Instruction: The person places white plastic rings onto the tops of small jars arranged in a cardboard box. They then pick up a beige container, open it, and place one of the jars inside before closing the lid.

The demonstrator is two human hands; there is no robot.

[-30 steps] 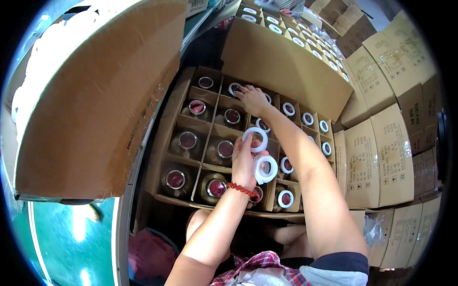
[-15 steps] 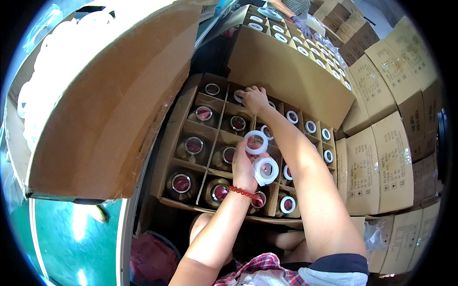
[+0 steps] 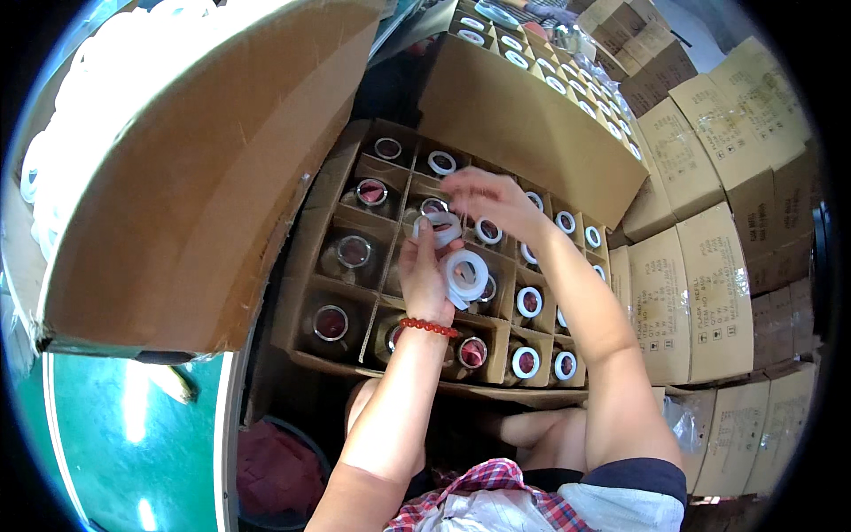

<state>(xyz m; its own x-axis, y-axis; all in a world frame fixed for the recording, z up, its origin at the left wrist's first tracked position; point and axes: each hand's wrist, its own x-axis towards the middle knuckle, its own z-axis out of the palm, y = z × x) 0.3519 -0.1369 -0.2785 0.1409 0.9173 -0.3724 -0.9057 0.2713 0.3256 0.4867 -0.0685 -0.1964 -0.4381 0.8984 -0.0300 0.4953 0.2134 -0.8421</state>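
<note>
Left hand (image 3: 427,279), centre of frame: fingers closed around white rings (image 3: 480,280). Right hand (image 3: 495,200), just above and right of it: blurred; cannot tell whether it grips anything. Both over a divided carton (image 3: 351,295) of glass flasks (image 3: 354,254). Stacked boxes (image 3: 661,306), right of frame: dark printed lines, handling symbols.

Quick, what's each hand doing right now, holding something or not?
Left hand: closed, holding white rings.
Right hand: blurred; whether its fingers hold anything cannot be told.
</note>
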